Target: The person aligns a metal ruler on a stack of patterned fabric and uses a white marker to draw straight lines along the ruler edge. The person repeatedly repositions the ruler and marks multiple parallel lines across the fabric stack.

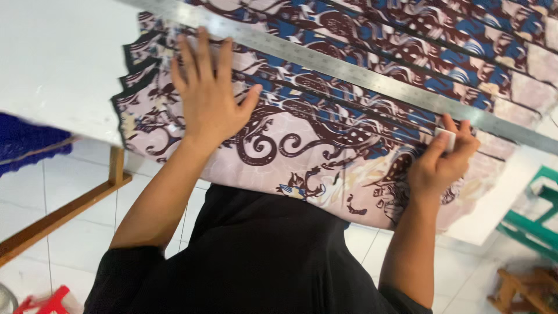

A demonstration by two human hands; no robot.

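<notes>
The white desk (52,64) runs out of view at the top and left, and most of its surface is hidden under a large patterned cloth (325,145), printed in pale pink, dark brown and blue. The cloth lies in stacked layers whose dark edges show as steps at the left end; its far side is cut off by the top and right borders, and its near edge hangs over the desk toward the person. How many layers there are is hard to make out. A long metal ruler (349,72) lies diagonally across the cloth from the upper left to the right edge, both ends cut off.

The left hand (206,96) lies flat on the cloth, palm down, fingers spread and thumb out to the side, with the fingertips reaching up to the ruler's near edge. The right hand (442,160) is curled, thumb and fingers pinching a small white block, probably tailor's chalk (447,139), held against the cloth just beside the ruler's near edge. Much of the chalk is hidden by the fingers.

Below, the person's black garment (261,256) blocks the middle of the tiled floor (64,197). A green stool (537,221) is cut off at the right.
</notes>
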